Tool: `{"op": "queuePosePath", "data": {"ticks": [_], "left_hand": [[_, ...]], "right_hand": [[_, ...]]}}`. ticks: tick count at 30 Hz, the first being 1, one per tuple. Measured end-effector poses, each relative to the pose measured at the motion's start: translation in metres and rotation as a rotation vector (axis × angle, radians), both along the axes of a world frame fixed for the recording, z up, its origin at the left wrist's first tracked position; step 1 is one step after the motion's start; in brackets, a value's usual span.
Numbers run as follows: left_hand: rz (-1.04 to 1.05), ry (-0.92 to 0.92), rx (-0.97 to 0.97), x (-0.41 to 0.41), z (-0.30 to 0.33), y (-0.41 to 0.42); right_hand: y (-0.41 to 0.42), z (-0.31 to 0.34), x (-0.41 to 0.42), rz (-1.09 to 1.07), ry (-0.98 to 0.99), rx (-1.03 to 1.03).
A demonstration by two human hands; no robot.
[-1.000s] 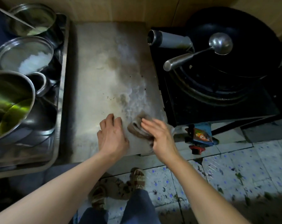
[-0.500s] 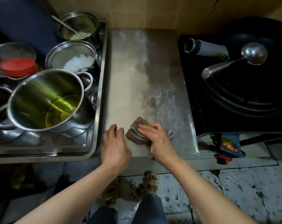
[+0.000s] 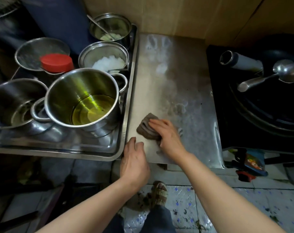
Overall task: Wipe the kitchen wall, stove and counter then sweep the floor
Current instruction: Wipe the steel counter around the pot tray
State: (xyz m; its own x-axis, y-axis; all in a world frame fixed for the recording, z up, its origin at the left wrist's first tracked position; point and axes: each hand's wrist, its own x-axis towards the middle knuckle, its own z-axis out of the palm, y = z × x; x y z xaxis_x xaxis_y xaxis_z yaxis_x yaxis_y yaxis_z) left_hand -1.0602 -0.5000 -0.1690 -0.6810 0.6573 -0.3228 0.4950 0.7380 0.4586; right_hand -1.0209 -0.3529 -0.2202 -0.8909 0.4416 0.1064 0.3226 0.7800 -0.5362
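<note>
We press the cloth (image 3: 147, 126) flat on the counter (image 3: 168, 84) near its front edge with right hand (image 3: 168, 137), fingers straight, together. Left hand (image 3: 134, 158) rests at the counter's edge, fingertips blurred.

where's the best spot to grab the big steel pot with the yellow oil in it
Judging by its shape, take the large stainless steel pot by its two loop side handles, one at front left, one at back right. Come from above with both hands and lift level, since it is open and holds oil.
</note>
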Motion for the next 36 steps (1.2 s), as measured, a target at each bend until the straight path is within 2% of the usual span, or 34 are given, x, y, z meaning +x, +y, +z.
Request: {"op": "queuePosePath", "data": {"ticks": [6, 13, 16, 18, 20, 23, 26, 29, 36], "left_hand": [[-0.069, -0.057, -0.001, 0.002, 0.003, -0.018], [-0.195, -0.056, -0.043, -0.004, 0.008, -0.032], [-0.228, -0.066, -0.035, -0.007, 0.011, -0.034], [-0.231, -0.078, -0.022, -0.01, 0.013, -0.035], [-0.218, -0.098, -0.003, -0.012, 0.015, -0.037], [-0.207, -0.132, 0.029, -0.014, 0.019, -0.04], [-0.22, -0.143, 0.046, -0.015, 0.022, -0.039], [-0.228, -0.133, 0.059, -0.016, 0.02, -0.037], [-0.26, -0.152, 0.053, -0.013, 0.017, -0.02]], "right_hand": [[0.005, 0.002, -0.054, -0.082, -0.076, -0.002], [-0.046, 0.0, -0.013, 0.066, 0.023, 0.009], [-0.035, 0.006, -0.022, -0.01, 0.014, 0.056], [-0.028, 0.009, -0.033, -0.113, -0.058, 0.014], [-0.038, 0.008, -0.032, -0.175, -0.052, -0.023], [-0.063, 0.002, -0.011, -0.133, 0.003, -0.001], [-0.071, 0.002, 0.006, -0.119, -0.035, 0.043], [-0.064, 0.003, 0.017, -0.21, -0.064, 0.065], [-0.03, 0.009, 0.073, -0.568, -0.183, 0.126]]}}
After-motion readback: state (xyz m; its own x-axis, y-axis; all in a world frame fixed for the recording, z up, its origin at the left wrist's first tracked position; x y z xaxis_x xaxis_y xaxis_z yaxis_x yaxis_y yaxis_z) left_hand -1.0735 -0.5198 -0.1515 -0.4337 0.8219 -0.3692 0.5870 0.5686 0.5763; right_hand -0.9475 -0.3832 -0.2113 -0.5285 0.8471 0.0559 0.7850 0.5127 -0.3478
